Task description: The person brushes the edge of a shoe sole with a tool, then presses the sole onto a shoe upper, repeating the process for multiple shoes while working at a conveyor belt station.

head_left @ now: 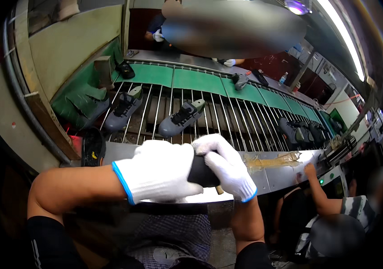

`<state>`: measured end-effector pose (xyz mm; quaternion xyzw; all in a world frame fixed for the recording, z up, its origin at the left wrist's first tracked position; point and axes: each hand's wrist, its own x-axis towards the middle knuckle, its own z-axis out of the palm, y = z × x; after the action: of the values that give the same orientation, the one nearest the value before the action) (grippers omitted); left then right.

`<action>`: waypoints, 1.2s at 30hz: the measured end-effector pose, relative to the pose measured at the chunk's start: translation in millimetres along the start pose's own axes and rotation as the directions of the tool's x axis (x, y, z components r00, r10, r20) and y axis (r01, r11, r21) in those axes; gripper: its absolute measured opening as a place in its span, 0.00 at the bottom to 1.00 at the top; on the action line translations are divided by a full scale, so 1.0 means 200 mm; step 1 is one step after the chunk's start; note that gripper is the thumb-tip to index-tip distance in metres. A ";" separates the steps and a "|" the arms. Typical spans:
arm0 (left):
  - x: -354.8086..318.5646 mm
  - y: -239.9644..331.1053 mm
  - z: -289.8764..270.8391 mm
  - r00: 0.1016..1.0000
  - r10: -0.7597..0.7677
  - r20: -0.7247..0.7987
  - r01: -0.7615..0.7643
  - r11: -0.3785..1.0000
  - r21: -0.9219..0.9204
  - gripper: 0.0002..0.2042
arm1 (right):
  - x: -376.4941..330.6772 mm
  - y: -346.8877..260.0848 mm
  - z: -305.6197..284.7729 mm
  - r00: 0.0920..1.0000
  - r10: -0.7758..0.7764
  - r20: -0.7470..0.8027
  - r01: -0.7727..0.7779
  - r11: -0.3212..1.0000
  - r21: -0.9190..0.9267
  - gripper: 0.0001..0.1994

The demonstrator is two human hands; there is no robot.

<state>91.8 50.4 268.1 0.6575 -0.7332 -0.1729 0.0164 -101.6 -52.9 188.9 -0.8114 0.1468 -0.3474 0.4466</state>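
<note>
Snugly, between the curled fingers (211, 142) of the white-gloved left hand (162, 168) and right hand (228, 167), a black item (201, 172), partly hidden, is clasped, while just beyond the fingers a gray laced shoe (177, 122) is supported by metal rods (246, 121).

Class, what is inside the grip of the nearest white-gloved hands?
Between the left hand and right hand shows part of a black object, a small tan piece below it. The hands hide the rest, so its full shape is unseen.
</note>
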 end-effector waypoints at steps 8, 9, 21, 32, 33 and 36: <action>-0.01 -0.41 0.02 0.897 -0.392 -0.206 0.310 0.888 -0.340 0.47 | -0.15 0.49 0.04 0.928 0.124 -0.351 -0.280 0.854 -0.439 0.32; -0.09 -0.51 0.06 0.846 -0.490 -0.208 0.369 0.821 -0.435 0.47 | -0.27 0.61 0.05 0.944 0.143 -0.297 -0.291 0.784 -0.549 0.31; -0.57 -0.71 1.18 0.737 -0.666 0.115 0.591 0.552 -0.589 0.65 | -0.70 1.07 -0.29 0.740 0.552 -0.384 -0.667 0.527 -0.527 0.17; -0.29 -0.73 1.10 0.726 -0.104 -0.680 0.022 0.992 -0.128 0.54 | -0.31 0.14 0.17 0.857 0.513 0.044 -0.244 0.479 -0.843 0.21; -0.26 -0.74 1.02 0.793 -0.039 -0.608 -0.019 0.996 -0.088 0.57 | -0.32 0.15 0.16 0.849 0.524 0.073 -0.180 0.416 -0.892 0.22; -0.10 -0.83 0.98 0.949 -0.029 -0.314 -0.078 0.943 -0.325 0.58 | -0.25 0.22 0.21 0.842 0.536 0.057 -0.164 0.356 -0.920 0.24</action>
<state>204.1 103.3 41.5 0.6549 -0.6896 -0.1873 0.2459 -105.1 -23.2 115.0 -0.9162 0.3972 0.0387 0.0356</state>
